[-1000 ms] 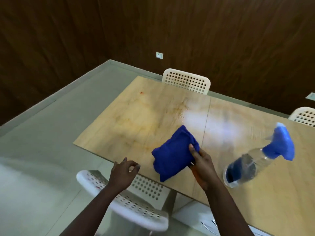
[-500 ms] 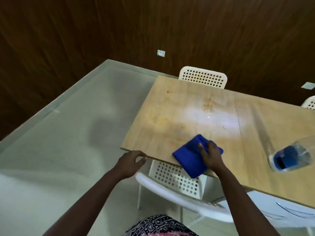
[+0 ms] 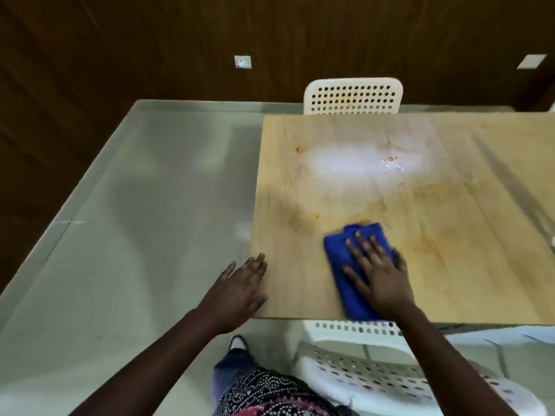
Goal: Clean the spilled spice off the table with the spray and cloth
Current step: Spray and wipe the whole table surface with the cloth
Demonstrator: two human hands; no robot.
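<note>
Mid-wipe, right hand (image 3: pixel 380 277) flat on blue cloth (image 3: pixel 354 259), left hand (image 3: pixel 240 291) spread on tabletop (image 3: pixel 450 235) edge; next, toward far wet spice patch (image 3: pixel 392 165).

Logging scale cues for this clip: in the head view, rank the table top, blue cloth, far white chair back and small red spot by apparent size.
1. Table top
2. Far white chair back and blue cloth: look alike, and the cloth lies nearer and partly under the right hand, so unranked
3. Red spot

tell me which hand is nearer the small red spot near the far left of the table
Left. The left hand lies flat at the table's near-left corner, almost straight below the red spot. The right hand presses the blue cloth farther right.
</note>
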